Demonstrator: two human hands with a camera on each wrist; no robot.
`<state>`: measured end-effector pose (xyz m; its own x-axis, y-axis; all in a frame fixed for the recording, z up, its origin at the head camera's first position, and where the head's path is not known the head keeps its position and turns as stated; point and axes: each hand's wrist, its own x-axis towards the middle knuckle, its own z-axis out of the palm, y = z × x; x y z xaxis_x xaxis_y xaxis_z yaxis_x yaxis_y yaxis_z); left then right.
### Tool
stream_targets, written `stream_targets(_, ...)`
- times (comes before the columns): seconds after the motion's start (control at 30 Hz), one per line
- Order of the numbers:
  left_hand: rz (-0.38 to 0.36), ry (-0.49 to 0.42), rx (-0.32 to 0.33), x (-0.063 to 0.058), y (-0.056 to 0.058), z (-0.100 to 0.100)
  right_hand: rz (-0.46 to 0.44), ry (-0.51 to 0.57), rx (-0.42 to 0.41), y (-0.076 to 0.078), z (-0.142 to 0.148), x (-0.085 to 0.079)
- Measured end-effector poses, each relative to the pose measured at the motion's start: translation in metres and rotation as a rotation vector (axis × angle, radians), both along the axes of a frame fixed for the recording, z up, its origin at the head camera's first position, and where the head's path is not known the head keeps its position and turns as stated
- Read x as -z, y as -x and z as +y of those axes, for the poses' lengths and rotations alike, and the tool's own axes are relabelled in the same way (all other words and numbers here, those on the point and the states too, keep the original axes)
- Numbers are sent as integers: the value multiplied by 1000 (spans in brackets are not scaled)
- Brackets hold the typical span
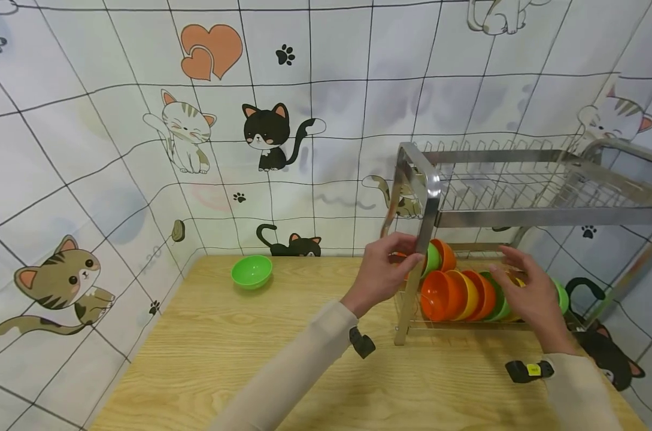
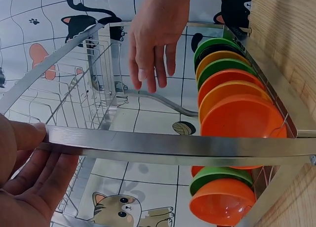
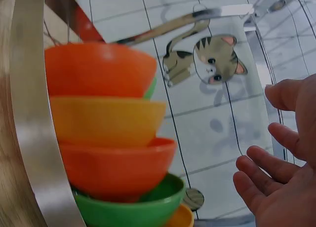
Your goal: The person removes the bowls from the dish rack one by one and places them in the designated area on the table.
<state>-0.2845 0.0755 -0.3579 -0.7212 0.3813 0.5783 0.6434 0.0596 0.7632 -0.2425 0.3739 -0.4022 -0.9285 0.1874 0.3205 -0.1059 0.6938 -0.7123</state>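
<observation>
My left hand (image 1: 378, 274) pinches the front upright of a metal dish rack (image 1: 546, 216) between thumb and fingers; in the left wrist view those fingers (image 2: 52, 180) wrap the flat steel bar (image 2: 163, 145). Spread and slightly bent, my right hand (image 1: 536, 302) hovers in the rack's lower level with nothing in it. Below it runs a row of tilted bowls: an orange bowl (image 1: 437, 297) at the left end, then a yellow bowl (image 3: 106, 121), another orange bowl (image 3: 118, 168) and a green bowl (image 3: 133, 207). Behind them stand a few more, including a green bowl (image 2: 217, 177).
A single green bowl (image 1: 252, 273) sits upright at the back left of the wooden table (image 1: 196, 353). The rack's upper wire tier (image 1: 498, 179) overhangs the bowls. Cat-patterned tiled sheeting (image 1: 336, 108) lines the back and both sides.
</observation>
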Motion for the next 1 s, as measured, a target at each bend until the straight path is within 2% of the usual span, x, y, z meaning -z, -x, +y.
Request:
stream_targets(0.3,106,38,-32,0,0,0,-66,-44,99,2,44,1)
stream_targets(0.6,71,67,-21,-5,-1,-2,-172,-102,183,0,88,10)
stream_targets(0.87,51,82,-20,-3,-1,0,-347,-165,184,3,116,20)
stream_targets(1.0,56,84,-21,-2,-2,0,-454,-142,183,7,121,24)
